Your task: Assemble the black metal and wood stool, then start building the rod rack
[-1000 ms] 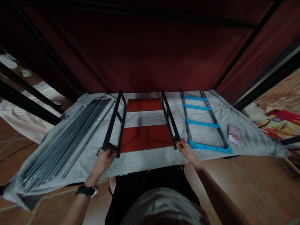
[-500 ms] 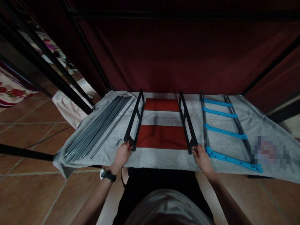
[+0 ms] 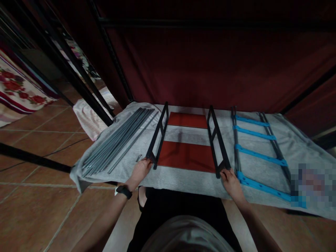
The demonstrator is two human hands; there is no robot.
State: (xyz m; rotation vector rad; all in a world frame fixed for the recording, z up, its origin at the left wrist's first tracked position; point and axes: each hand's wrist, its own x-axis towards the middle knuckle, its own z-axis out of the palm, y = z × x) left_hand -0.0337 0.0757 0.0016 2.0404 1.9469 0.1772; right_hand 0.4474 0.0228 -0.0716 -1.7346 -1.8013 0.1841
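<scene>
At far left a bundle of grey rods (image 3: 115, 141) lies on the grey cloth (image 3: 181, 180). The left hand (image 3: 140, 170) is closed around the near end of the left black frame (image 3: 158, 134). Red panels (image 3: 187, 156) lie between the frames. The right hand (image 3: 231, 180) grips the near end of the right black frame (image 3: 217, 140). A blue-runged ladder piece (image 3: 258, 154) lies at right.

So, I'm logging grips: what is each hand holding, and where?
Left hand grips the left black frame at its near end; right hand likewise the right black frame.
</scene>
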